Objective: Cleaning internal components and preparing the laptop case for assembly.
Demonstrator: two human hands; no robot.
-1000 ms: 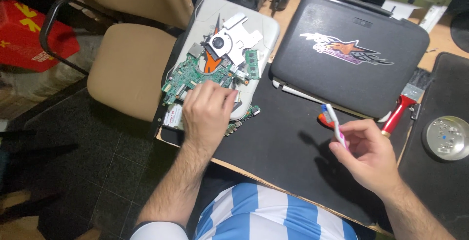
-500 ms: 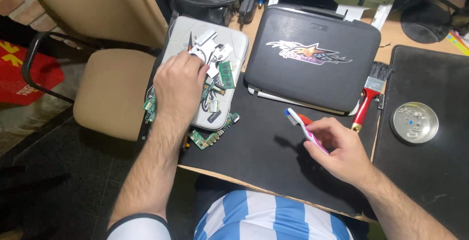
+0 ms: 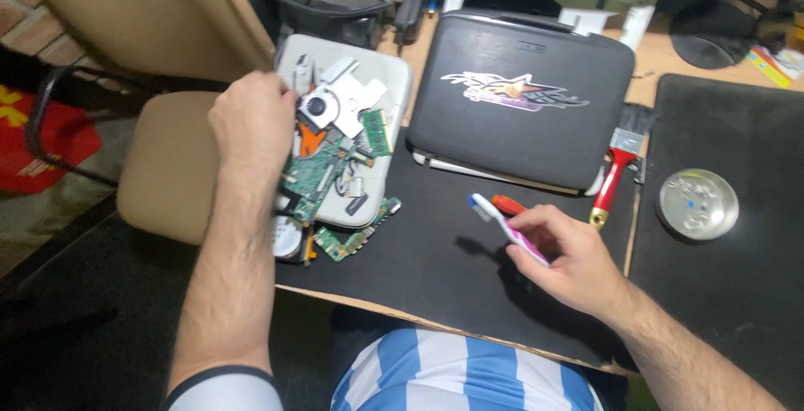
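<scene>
Your left hand (image 3: 251, 122) has slid off the pile's middle to its upper left edge, fingers curled on the parts heaped on the grey laptop (image 3: 394, 84) at the worktop's (image 3: 435, 269) left end. Your right hand (image 3: 569, 256) stays clamped on the toothbrush (image 3: 502, 225).

The left hand (image 3: 251, 126) hides part of the green circuit board (image 3: 314, 178).

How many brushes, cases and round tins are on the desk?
Toothbrush, held in the right hand: 1
Red-handled paintbrush: 1
Black case: 1
Round tin: 1
Total: 4
The left hand rests on the pile of green boards.
</scene>
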